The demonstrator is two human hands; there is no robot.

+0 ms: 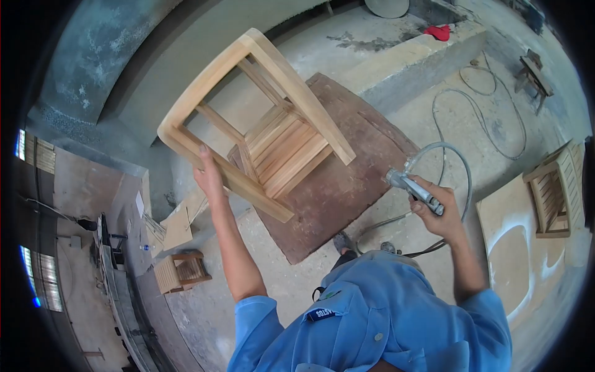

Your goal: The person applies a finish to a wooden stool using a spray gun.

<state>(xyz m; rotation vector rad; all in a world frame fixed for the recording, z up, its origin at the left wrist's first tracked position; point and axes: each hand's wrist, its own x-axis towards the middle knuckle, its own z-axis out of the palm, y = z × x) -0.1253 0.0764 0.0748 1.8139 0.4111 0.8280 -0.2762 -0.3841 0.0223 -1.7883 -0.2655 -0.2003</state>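
A light wooden chair frame [282,133] with a slatted part inside stands tilted over a brown board [365,155]. My left hand [209,173] is closed around one of its side rails, on the near left. In my right hand [437,208] is a metal spray gun [415,191], gripped by its handle, with its head pointing towards the board and the chair. A grey hose [465,162] loops up from the gun and runs down towards the floor by my feet.
A small slatted wooden chair [551,192] rests on a white-dusted board [505,248] at the right. Another small wooden chair [181,271] is at the lower left. A red cloth [438,32] lies on a concrete ledge [421,62]. Thin hose [480,111] coils across the floor behind.
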